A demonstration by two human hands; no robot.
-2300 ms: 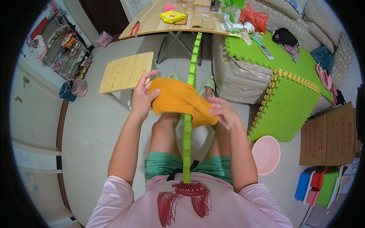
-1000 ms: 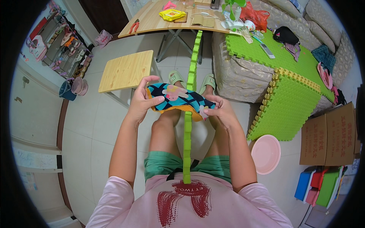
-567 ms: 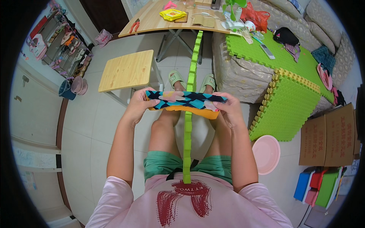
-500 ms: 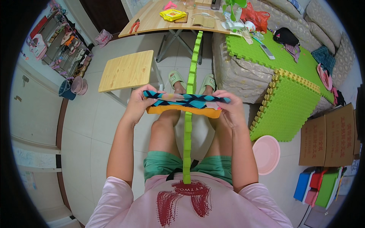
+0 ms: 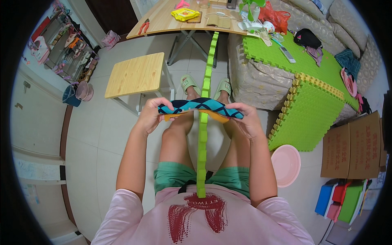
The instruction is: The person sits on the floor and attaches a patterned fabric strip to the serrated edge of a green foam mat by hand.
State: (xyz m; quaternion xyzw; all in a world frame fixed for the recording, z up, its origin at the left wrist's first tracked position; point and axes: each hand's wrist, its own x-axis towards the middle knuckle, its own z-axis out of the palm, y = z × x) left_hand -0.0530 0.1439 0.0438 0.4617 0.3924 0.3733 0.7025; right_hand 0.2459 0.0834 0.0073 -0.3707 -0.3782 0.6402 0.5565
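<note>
Your left hand (image 5: 152,116) pinches the patterned cloth (image 5: 199,104) at nine o'clock, your right hand (image 5: 249,119) at three, and a slack grip could drop an end.

cloth (image 5: 198,105) stretched from left hand (image 5: 151,115) to right hand (image 5: 250,120), crossing over the foam mat (image 5: 202,155); stool (image 5: 134,75) on the left, table (image 5: 163,18) ahead, pliers (image 5: 144,27) on it, basin (image 5: 286,165) to the right, boxes (image 5: 352,145) further right!

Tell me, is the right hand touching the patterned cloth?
Touching. The head view shows the right hand gripping the patterned cloth at its right end, with no gap between them.
</note>
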